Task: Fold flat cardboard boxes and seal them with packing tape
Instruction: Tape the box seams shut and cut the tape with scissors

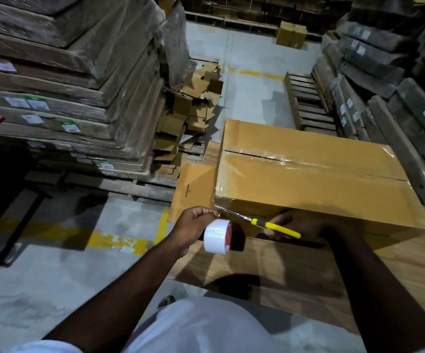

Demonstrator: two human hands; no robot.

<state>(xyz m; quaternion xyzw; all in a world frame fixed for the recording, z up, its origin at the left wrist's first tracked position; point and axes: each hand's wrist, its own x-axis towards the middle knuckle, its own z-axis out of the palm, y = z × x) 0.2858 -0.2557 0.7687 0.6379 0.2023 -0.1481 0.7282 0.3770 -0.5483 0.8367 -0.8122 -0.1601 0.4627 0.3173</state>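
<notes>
A folded brown cardboard box (308, 179) lies on a stack of flat cardboard, with clear packing tape along its top seam and down its near left corner. My left hand (193, 225) pinches the stretched tape strip just off that corner, and the white tape roll (217, 236) hangs below my fingers. My right hand (305, 225) grips a yellow utility knife (275, 226) in front of the box. Its blade points left and meets the tape strip between roll and box.
Flat cardboard sheets (295, 271) lie under the box. Tall wrapped stacks of flat cartons (66, 85) stand at left and more (390, 98) at right. Loose cardboard scraps (188, 118) pile beyond. A dark table (5, 179) stands at far left, a small box (291, 34) at the back.
</notes>
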